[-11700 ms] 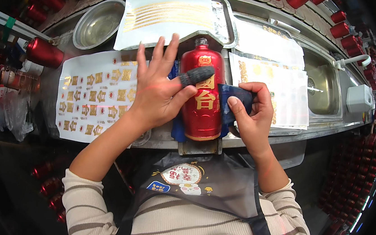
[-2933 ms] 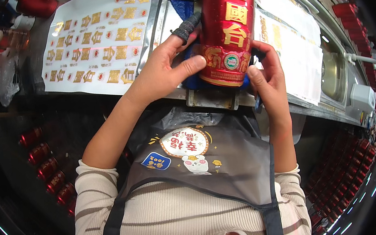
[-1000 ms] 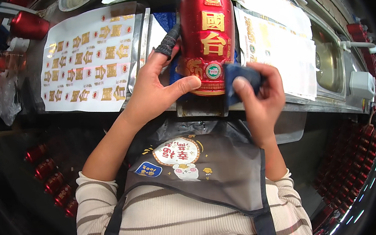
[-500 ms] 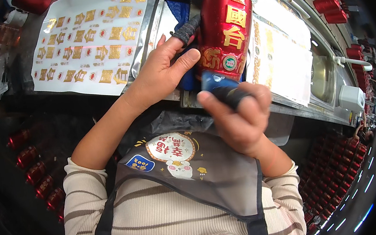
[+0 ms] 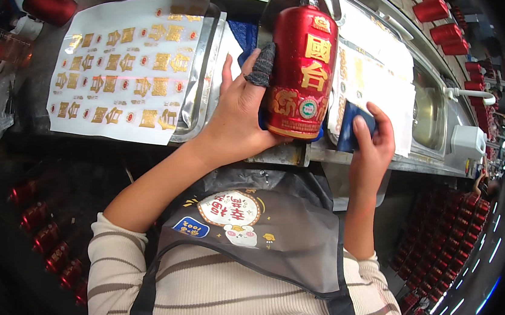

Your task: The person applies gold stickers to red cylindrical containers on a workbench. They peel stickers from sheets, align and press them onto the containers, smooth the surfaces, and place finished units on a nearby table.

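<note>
A glossy red bottle (image 5: 292, 56) with raised gold characters and a round green-and-white emblem lies with its neck pointing away. My left hand (image 5: 230, 120) is wrapped around its left side and base, with dark grey wrapping on one finger. To the right of the bottle, my right hand (image 5: 374, 149) pinches a flat blue scraper (image 5: 351, 125) between thumb and fingers, apart from the bottle. Blue cloth (image 5: 244, 34) shows partly beneath and beside the bottle.
A white sheet of gold decals (image 5: 107, 101) rests on a metal tray at left. More decal sheets (image 5: 377, 66) lie at right, before a sink (image 5: 427, 113) with a faucet (image 5: 471, 95). Red bottles (image 5: 436, 231) stand in rows at lower right; others (image 5: 47, 235) stand at lower left.
My right hand has drawn the blue scraper off the bottle's lower end and out to the right. The bottle has shifted slightly toward me, and my left hand now reaches around its base.
</note>
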Available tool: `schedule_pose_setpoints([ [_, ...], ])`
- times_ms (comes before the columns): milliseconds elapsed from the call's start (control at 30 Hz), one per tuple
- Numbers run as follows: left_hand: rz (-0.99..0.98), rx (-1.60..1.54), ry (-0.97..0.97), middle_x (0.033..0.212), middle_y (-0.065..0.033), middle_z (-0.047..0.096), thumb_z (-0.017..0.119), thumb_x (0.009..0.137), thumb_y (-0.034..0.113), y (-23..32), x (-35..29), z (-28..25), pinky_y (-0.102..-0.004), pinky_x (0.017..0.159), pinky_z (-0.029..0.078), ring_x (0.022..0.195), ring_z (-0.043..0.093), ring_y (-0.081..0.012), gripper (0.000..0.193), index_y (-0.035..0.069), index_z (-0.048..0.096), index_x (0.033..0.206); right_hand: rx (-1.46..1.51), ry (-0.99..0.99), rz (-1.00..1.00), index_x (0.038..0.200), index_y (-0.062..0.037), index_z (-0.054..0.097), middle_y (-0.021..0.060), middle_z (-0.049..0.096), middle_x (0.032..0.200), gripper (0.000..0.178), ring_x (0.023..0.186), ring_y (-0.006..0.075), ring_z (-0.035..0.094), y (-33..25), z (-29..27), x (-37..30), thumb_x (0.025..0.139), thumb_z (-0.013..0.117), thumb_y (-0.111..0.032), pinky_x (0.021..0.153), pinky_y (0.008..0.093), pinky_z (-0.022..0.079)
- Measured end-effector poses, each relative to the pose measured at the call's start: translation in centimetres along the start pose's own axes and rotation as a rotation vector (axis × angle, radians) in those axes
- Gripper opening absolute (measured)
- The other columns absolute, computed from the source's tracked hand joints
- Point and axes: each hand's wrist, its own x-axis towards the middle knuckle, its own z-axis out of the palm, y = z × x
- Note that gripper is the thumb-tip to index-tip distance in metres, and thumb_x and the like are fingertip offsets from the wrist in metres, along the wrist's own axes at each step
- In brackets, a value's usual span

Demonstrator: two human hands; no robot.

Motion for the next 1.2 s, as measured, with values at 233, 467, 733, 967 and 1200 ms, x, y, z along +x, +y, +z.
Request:
schedule_pose_setpoints([
  [233, -0.044, -0.083, 0.057, 0.134, -0.0216, 0.057, 0.089, 0.066, 0.038, 2.4, 0.8, -2.5, -0.0603, 0.120, 0.008, 0.135, 0.046, -0.0398, 0.089, 0.002, 0.050, 0.137, 0.428, -0.523, 0.712, 0.133, 0.0043, 0.056, 0.0086, 0.067, 0.106, 0.062, 0.104, 0.0159, 0.063, -1.1, 2.2, -3.5, 0.073, 0.064, -0.004, 0.093, 0.0243, 0.047],
  [467, 0.072, 0.256, 0.065, 0.148, -0.0238, 0.045, 0.086, 0.066, 0.030, 3.8, 0.4, -1.9, -0.0666, 0.114, 0.017, 0.140, 0.040, -0.0386, 0.089, -0.001, 0.049, 0.140, 0.262, -0.556, 0.381, 0.105, 0.0012, 0.065, 0.0049, 0.065, 0.102, 0.031, 0.093, 0.0106, 0.060, -2.3, -0.4, -1.1, 0.075, 0.064, -0.004, 0.085, 0.0237, 0.047],
  [733, -0.327, -0.259, 0.072, 0.137, -0.0260, 0.055, 0.077, 0.085, 0.029, 5.0, 2.1, -1.2, -0.0579, 0.119, 0.007, 0.138, 0.044, -0.0407, 0.079, -0.008, 0.039, 0.144, 0.023, -0.025, -0.008, 0.122, -0.0012, 0.051, 0.0048, 0.055, 0.109, 0.037, 0.094, 0.0089, 0.055, -0.1, 3.2, -1.8, 0.090, 0.068, 0.000, 0.083, 0.0226, 0.047],
  [967, -0.194, -0.147, 0.126, 0.145, -0.0282, 0.049, 0.067, 0.092, 0.022, 4.2, 1.8, -0.7, -0.0577, 0.119, 0.007, 0.141, 0.042, -0.0396, 0.065, -0.007, 0.041, 0.144, -0.400, 0.055, -0.788, 0.111, -0.0033, 0.069, 0.0106, 0.069, 0.095, 0.043, 0.073, 0.0256, 0.060, -0.3, 5.6, -3.0, 0.070, 0.077, 0.008, 0.065, 0.0334, 0.049],
  [1200, -0.268, -0.469, 0.166, 0.120, -0.0137, 0.066, 0.053, 0.100, 0.017, 2.0, 0.9, -1.6, -0.0496, 0.123, 0.005, 0.120, 0.058, -0.0221, 0.034, 0.002, 0.057, 0.130, -0.282, -0.121, -0.720, 0.114, -0.0021, 0.070, 0.0108, 0.066, 0.093, 0.043, 0.079, 0.0241, 0.063, -2.1, 5.3, -2.7, 0.073, 0.078, 0.008, 0.067, 0.0324, 0.050],
])
